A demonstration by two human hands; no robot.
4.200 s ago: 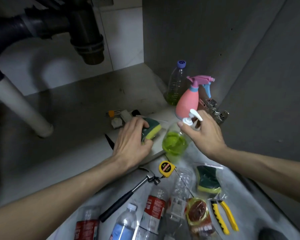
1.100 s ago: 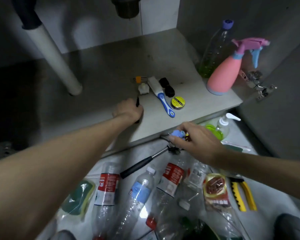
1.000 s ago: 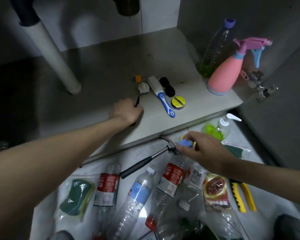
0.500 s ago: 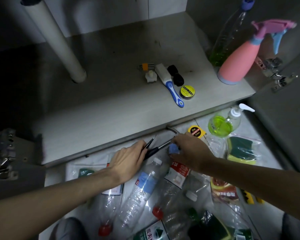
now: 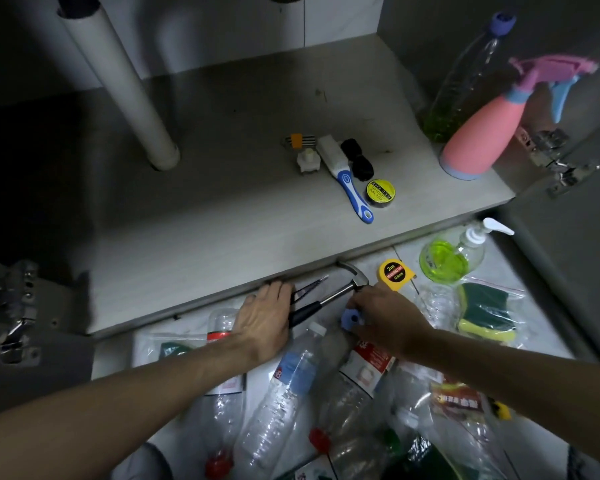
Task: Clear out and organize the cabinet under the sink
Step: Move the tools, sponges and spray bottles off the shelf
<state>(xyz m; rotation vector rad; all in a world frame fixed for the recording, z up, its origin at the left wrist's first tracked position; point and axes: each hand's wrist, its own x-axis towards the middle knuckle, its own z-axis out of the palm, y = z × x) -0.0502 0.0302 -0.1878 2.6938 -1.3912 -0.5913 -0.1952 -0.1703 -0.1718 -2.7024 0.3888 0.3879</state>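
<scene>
I am looking down into the open cabinet under the sink. At far left a white drain pipe point(image 5: 125, 95) is standing on the cabinet floor point(image 5: 201, 216). My left hand point(image 5: 265, 320) is lying palm down on the floor tiles just below the cabinet edge, fingers curled around thin black tweezers point(image 5: 309, 289). Beside it a hammer point(image 5: 329, 297) is lying at a slant. My right hand point(image 5: 385, 315) is pinching a small blue cap point(image 5: 350, 318). Empty plastic bottles point(image 5: 284, 389) are lying below my hands. Farther right, a yellow tape measure point(image 5: 395, 274), a green soap dispenser point(image 5: 454, 256) and a bagged sponge point(image 5: 485, 311) are resting on the tiles. Inside the cabinet, a blue-handled brush point(image 5: 347, 178), yellow tape roll point(image 5: 380, 193) and pink spray bottle point(image 5: 489, 129) are sitting toward the right
</scene>
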